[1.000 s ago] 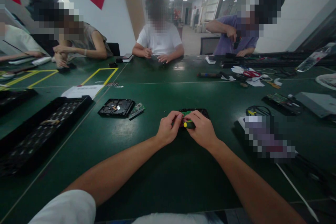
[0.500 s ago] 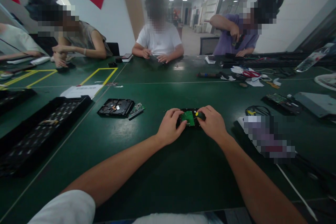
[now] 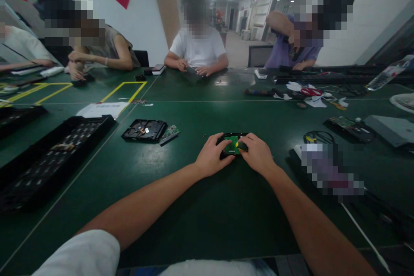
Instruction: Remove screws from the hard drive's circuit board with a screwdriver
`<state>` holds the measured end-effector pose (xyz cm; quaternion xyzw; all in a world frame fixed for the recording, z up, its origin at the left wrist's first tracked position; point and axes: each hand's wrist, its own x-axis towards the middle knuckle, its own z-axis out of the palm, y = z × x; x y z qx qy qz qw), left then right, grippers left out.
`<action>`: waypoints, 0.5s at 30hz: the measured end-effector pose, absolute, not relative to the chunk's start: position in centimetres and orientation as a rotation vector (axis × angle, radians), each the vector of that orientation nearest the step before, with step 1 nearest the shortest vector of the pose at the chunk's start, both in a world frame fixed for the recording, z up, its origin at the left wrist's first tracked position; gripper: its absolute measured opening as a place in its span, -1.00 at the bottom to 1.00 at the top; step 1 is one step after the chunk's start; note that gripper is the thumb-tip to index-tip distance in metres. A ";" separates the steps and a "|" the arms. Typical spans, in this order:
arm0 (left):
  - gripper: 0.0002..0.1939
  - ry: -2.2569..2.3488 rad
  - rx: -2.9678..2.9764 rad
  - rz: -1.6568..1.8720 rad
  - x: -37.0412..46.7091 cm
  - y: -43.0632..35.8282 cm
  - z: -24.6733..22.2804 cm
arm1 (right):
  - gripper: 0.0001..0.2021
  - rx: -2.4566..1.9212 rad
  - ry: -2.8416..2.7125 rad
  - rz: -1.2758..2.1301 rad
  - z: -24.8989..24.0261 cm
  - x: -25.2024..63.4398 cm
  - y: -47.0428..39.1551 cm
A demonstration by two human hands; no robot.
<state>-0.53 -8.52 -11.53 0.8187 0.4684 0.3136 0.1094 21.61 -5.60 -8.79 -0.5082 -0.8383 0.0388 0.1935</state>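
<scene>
A black hard drive with a green circuit board [image 3: 230, 145] lies on the green table in front of me. My left hand [image 3: 211, 155] grips its left side, with the fingers at the far edge and the thumb at the near one. In my right hand [image 3: 258, 153] is a small screwdriver with a yellow and dark handle [image 3: 241, 145], pinched in the fingers over the right part of the board. The screwdriver's tip is hidden. Left of my hands lies an opened black drive casing [image 3: 144, 130], beside a loose circuit board [image 3: 170, 133].
A long black tray [image 3: 54, 155] fills the left side. At right are a blurred-out device [image 3: 328, 170], another drive [image 3: 349, 128] and a grey metal box [image 3: 391, 129]. Several people sit across the table [image 3: 181, 116]. A bottle [image 3: 388, 73] lies at the far right.
My right hand has shifted left with the screwdriver, from the drive's right edge to over the board. The view has moved slightly.
</scene>
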 end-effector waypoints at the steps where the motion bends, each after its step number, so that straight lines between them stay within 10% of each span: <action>1: -0.44 1.376 2.407 0.923 -0.5 -8.5 -11.6 | -0.82 -1.430 -2.351 0.109 -8.8 21.6 -5.6; 15: -0.49 1.351 2.382 0.901 -0.5 -8.3 -11.6 | -0.88 -1.397 -2.323 0.204 -8.9 21.4 -5.5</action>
